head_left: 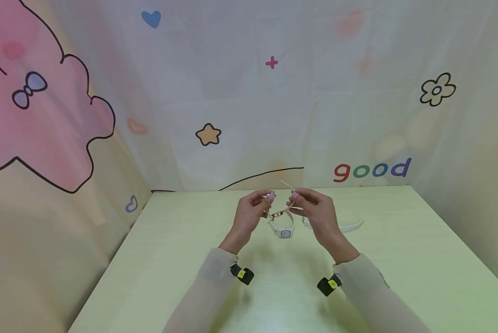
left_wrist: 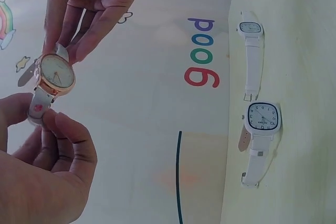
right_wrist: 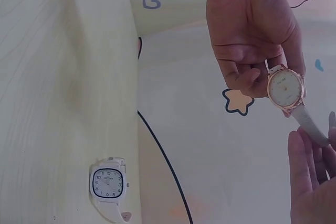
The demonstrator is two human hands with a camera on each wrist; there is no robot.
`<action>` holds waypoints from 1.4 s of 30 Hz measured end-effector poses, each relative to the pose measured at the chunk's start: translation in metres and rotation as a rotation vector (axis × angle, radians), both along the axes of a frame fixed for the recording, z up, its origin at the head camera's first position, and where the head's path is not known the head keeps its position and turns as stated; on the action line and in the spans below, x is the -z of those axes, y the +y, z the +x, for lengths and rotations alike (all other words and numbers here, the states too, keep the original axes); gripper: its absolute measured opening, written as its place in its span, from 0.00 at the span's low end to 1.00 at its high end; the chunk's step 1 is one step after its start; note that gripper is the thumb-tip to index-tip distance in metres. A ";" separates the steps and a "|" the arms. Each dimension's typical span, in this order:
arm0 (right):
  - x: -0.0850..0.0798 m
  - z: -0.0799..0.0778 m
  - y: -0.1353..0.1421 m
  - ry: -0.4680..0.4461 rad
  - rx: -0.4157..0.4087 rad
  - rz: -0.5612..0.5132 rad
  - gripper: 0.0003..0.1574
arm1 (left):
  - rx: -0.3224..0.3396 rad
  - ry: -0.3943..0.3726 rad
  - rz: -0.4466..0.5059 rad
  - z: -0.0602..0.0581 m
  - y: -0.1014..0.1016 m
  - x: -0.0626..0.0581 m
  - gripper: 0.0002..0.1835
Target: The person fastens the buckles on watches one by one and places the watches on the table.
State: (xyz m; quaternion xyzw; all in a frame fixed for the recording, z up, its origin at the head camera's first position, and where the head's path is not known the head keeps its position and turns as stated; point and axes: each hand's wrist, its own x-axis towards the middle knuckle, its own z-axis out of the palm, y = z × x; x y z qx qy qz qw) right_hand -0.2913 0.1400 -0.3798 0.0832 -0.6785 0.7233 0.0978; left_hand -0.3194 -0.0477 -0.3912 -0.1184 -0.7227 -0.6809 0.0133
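As counted across the views, watches total three: one held, two lying on the worktop [head_left: 157, 273]. Held watch [left_wrist: 56, 73]: round dial, rose-gold case, pale strap; raised clear of the worktop between two hands. Left hand [head_left: 249, 212]: fingers curled, thumb and fingertips pinching one strap half. Right hand [head_left: 319, 212]: likewise bent, gripping the opposite strap half. Both grips are narrow.

Square watches, white, two. First square watch [head_left: 285, 233] lies just below the held one in the head view, face up, dark line around its dial. Second square watch [left_wrist: 250, 29] lies to its right; the right hand hides its dial in the head view, strap showing either side.

Wrist cameras, two: one at the left sleeve [head_left: 207, 284], one at the right sleeve [head_left: 370, 282]. Backdrop [head_left: 240, 92] carries one four-letter word, "good".
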 end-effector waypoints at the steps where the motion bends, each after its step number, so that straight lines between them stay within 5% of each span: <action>1: 0.000 0.000 0.000 0.007 -0.003 -0.001 0.21 | 0.001 0.004 0.002 0.000 0.000 0.000 0.18; 15: -0.002 0.002 0.004 -0.004 0.009 0.034 0.22 | 0.029 0.045 0.046 0.002 -0.002 -0.005 0.14; 28: -0.004 0.008 0.006 -0.031 0.013 0.142 0.24 | -0.023 0.079 0.132 0.004 0.000 -0.013 0.16; 42: 0.001 0.015 0.000 -0.027 -0.014 0.181 0.21 | 0.030 0.094 0.114 0.012 0.000 -0.007 0.16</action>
